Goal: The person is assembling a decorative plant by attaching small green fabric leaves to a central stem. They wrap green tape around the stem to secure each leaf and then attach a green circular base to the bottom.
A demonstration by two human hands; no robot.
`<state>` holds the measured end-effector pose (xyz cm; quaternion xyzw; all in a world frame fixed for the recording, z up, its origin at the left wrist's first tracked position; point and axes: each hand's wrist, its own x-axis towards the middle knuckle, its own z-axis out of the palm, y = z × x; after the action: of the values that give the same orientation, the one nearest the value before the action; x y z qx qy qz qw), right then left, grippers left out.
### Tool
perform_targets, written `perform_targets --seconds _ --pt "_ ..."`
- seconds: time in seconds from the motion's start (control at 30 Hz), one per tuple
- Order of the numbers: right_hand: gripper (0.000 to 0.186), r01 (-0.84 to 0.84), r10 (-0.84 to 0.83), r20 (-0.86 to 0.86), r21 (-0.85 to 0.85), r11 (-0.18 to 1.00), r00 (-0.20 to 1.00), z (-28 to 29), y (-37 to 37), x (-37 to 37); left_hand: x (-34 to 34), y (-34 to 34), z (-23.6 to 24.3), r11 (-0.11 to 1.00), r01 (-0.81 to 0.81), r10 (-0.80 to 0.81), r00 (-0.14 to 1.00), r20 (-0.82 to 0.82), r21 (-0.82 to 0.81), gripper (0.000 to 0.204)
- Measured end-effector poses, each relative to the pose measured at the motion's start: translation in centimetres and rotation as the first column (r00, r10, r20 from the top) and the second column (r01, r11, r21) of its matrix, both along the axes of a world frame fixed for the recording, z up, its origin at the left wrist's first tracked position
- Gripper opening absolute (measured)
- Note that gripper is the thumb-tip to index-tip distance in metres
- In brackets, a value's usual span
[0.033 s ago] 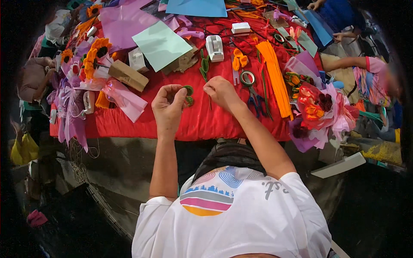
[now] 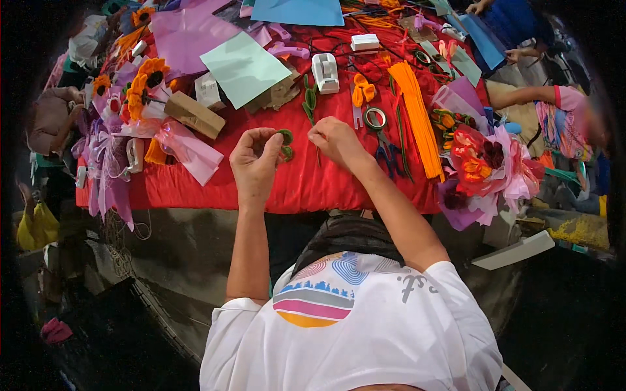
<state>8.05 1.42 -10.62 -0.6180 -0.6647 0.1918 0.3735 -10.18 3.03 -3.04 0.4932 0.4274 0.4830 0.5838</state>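
Note:
My left hand (image 2: 255,155) is closed in a pinch on a green pipe cleaner (image 2: 287,144) bent into small rounded loops, which show beside the thumb and fingertips. Just to its right, my right hand (image 2: 338,139) has its thumb and fingers pressed together; whatever lies between them is hidden or too thin to make out. Beyond the right fingertips is a green looped leaf sprig (image 2: 310,98). A thin stem shows below those fingers, and I cannot tell whether they touch it. Both hands are over the near part of the red-covered table (image 2: 313,186).
Right of my hands lie scissors (image 2: 389,155), a tape roll (image 2: 375,118), orange twisted loops (image 2: 363,90) and a bundle of orange pipe cleaners (image 2: 417,120). A white tape dispenser (image 2: 325,73) stands beyond. Wrapped bouquets (image 2: 486,156) flank both sides; other people sit around the table.

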Motion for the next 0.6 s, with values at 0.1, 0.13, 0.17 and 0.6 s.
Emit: perform_targets --seconds 0.1,0.13,0.17,0.6 --pt "0.014 -0.044 0.026 0.183 0.094 0.995 0.983 2.9 -1.5 -0.6 -0.1 -0.1 0.3 1.000 -0.008 0.008 1.000 -0.012 0.026 0.011" --pt "0.014 0.010 -0.047 0.175 0.209 0.978 0.984 4.3 -1.7 -1.0 -0.1 -0.1 0.4 0.999 -0.015 0.016 1.000 -0.017 0.045 0.011" --pt "0.015 0.063 -0.119 0.157 0.320 0.945 0.980 5.6 -2.0 -1.4 -0.2 -0.2 0.5 0.999 -0.016 0.017 1.000 -0.020 0.046 0.011" --pt "0.010 -0.040 -0.050 -0.688 -0.114 0.993 0.724 9.8 -4.2 -2.2 1.6 -1.9 3.0 0.995 0.082 -0.080 0.997 -0.023 0.061 0.015"
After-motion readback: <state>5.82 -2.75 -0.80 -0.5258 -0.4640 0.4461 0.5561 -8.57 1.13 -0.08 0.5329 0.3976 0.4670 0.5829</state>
